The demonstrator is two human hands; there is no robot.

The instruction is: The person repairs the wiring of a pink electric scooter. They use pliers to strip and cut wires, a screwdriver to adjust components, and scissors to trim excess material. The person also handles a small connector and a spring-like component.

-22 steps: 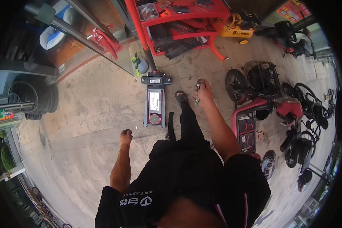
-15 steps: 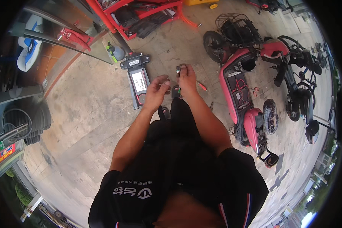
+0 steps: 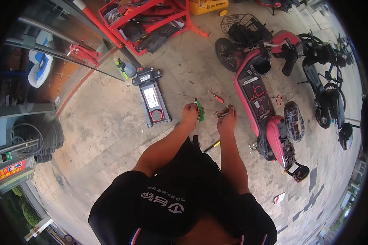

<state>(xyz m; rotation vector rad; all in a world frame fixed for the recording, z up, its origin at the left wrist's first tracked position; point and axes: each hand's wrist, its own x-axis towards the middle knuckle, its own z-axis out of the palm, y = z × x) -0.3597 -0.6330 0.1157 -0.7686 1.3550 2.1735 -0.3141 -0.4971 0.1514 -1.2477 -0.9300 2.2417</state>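
My left hand [image 3: 189,114] is closed around a narrow bright green object [image 3: 200,111] with a dark tip; its exact kind is not clear. To its right, my right hand [image 3: 228,118] pinches a small, thin, pale metallic piece [image 3: 223,116], too small to name. Both hands are held apart in front of my body, above the paving. A screwdriver with a red handle [image 3: 218,99] lies on the ground just beyond my right hand. Below and between my forearms is a yellow and black rod-like tool [image 3: 212,146].
A floor jack [image 3: 151,100] stands ahead on the left, below a red tool cart [image 3: 151,20]. To the right is a pink scooter [image 3: 249,81] with its footboard open and red wires [image 3: 258,98] showing. Red-handled pliers [image 3: 279,99] lie beside it. A spray bottle [image 3: 129,69] stands near the glass door.
The green object, earlier in my right hand, is now in my left, which was open. Both hands have moved right and nearer to me. My right hand now pinches a thin piece.
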